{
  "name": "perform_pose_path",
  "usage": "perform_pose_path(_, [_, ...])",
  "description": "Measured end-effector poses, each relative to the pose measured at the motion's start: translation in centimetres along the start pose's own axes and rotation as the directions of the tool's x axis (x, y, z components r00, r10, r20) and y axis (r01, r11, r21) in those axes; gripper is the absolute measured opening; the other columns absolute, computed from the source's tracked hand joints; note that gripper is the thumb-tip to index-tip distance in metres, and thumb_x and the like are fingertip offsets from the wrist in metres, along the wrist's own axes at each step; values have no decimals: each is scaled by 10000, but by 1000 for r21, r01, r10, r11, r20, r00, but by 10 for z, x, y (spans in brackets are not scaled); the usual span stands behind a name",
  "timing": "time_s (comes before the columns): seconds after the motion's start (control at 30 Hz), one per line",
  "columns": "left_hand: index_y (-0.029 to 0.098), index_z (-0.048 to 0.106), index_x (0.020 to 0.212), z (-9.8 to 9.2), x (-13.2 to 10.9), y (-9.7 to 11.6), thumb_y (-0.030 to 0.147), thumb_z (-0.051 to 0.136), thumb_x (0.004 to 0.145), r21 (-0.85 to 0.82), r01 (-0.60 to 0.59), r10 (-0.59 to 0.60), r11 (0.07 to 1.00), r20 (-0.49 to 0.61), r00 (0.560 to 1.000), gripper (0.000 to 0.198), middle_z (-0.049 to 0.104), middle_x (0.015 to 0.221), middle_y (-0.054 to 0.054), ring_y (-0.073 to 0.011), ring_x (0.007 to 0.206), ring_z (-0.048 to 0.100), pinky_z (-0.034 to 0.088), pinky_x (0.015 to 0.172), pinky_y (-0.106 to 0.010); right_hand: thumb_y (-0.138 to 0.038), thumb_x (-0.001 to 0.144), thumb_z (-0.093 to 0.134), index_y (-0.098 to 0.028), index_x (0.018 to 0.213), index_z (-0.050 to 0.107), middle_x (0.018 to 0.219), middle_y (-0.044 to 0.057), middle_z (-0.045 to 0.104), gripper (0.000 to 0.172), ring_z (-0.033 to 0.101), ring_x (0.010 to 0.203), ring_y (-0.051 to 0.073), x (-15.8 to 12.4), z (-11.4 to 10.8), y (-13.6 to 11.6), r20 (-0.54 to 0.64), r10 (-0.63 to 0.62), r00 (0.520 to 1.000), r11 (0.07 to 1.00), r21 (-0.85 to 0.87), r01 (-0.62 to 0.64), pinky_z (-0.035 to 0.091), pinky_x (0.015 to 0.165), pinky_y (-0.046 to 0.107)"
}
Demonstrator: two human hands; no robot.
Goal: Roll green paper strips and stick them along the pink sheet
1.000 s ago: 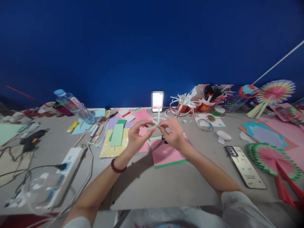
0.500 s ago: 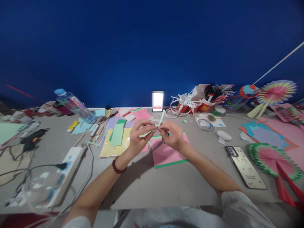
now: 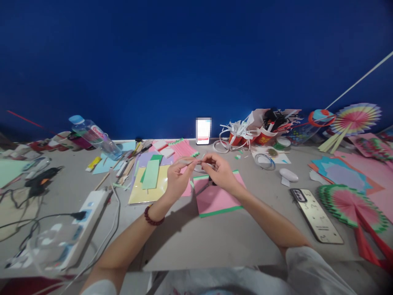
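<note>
Both my hands meet above the middle of the grey table (image 3: 196, 241). My left hand (image 3: 178, 180), with a dark red bead bracelet on its wrist, and my right hand (image 3: 219, 174) pinch a thin pale green paper strip (image 3: 196, 160) between their fingertips. The strip lies nearly flat between the two hands. Under them rests a pink sheet with a green border (image 3: 216, 198). Something small and dark shows just below my right hand, and I cannot make it out.
A yellow sheet with green pieces (image 3: 147, 184) lies left of the hands, a power strip (image 3: 78, 229) with cables further left, and a water bottle (image 3: 95, 137) behind. A phone (image 3: 316, 215), folded paper fans (image 3: 350, 205) and red cups (image 3: 260, 137) fill the right side. A lit phone (image 3: 203, 131) stands at the wall.
The green strip stood up in a bend between my hands; now it is pulled flatter and lower between the fingertips. Both hands stayed in place, turning slightly.
</note>
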State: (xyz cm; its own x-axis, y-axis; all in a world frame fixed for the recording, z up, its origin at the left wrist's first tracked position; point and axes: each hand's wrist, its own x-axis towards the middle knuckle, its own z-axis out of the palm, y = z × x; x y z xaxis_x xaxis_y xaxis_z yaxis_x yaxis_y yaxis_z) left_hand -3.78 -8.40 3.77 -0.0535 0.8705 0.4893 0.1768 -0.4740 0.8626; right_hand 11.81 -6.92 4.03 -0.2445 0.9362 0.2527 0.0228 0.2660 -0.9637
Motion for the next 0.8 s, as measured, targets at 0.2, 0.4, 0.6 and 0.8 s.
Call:
perform_pose_path(0.2, [214, 759, 835, 3, -2, -3, 377, 648, 820, -111, 141, -145, 984, -31, 989, 197, 742, 906, -64, -201, 915, 672, 511, 892, -354, -297, 805, 573, -205, 840, 552, 865, 27, 618, 101, 598, 810, 152, 0, 1, -1, -41, 13, 999, 1000, -23, -14, 494, 742, 298])
perform_pose_path(0.4, [185, 758, 771, 7, -3, 2, 406, 700, 762, -222, 327, -347, 918, -54, 936, 229, 752, 888, -77, -207, 881, 686, 528, 843, -333, -364, 769, 619, -197, 800, 548, 769, 8, 601, 184, 581, 711, 138, 3, 0, 1, -65, 69, 996, 998, -4, -69, 486, 686, 285])
perform_pose_path(0.6, [194, 751, 725, 7, -1, 5, 439, 721, 730, -258, 360, -387, 897, -64, 920, 246, 752, 822, -53, -180, 787, 675, 529, 747, -295, -395, 735, 644, -198, 757, 547, 681, -13, 571, 221, 557, 647, 129, 6, -2, -4, -31, 112, 993, 993, 35, -111, 471, 650, 282])
perform_pose_path(0.8, [198, 741, 713, 6, -2, 6, 481, 613, 819, -212, 331, -346, 919, -38, 937, 328, 732, 764, -38, -167, 732, 642, 517, 714, -288, -368, 729, 627, -197, 764, 539, 651, -25, 542, 196, 517, 603, 116, 8, -5, -6, 13, 157, 987, 986, 52, -158, 444, 611, 269])
